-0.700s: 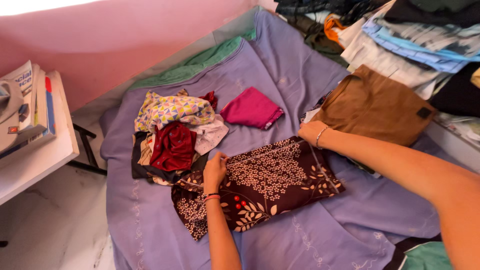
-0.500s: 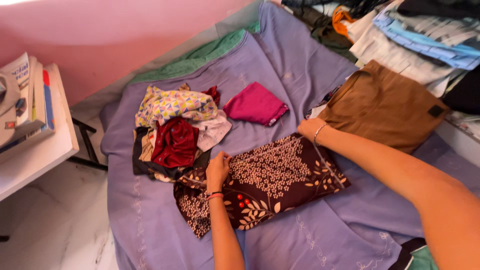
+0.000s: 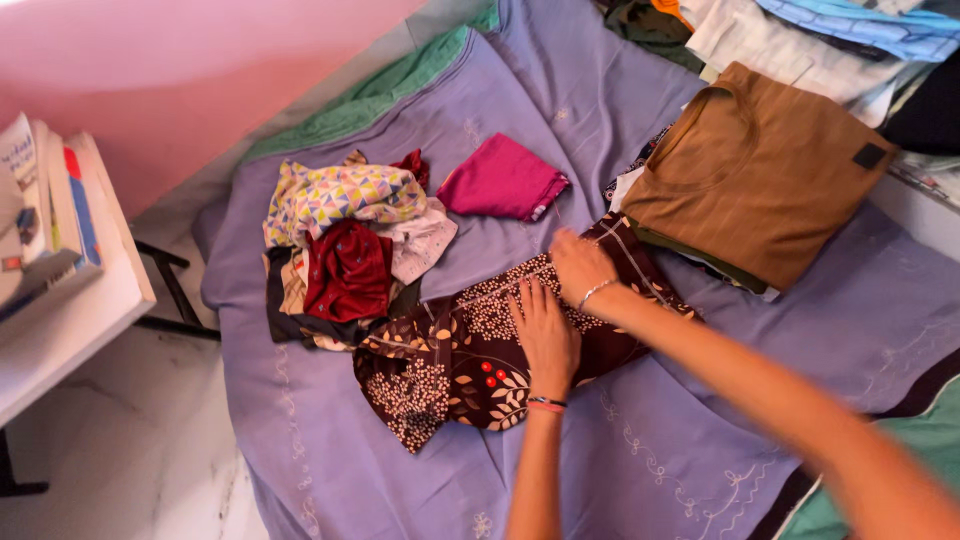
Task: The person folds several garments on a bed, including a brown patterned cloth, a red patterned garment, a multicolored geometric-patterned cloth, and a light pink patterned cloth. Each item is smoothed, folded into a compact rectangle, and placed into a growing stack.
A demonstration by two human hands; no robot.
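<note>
Hands: left hand (image 3: 545,335), right hand (image 3: 583,267) flat on brown patterned cloth (image 3: 470,365).

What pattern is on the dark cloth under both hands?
The dark brown cloth carries cream leaf and small floral prints with a few red berries, seen best in the head view.

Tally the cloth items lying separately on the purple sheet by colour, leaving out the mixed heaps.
Brown floral cloth under both hands: 1
Magenta folded cloth: 1
Tan folded shirt: 1
Total: 3
</note>
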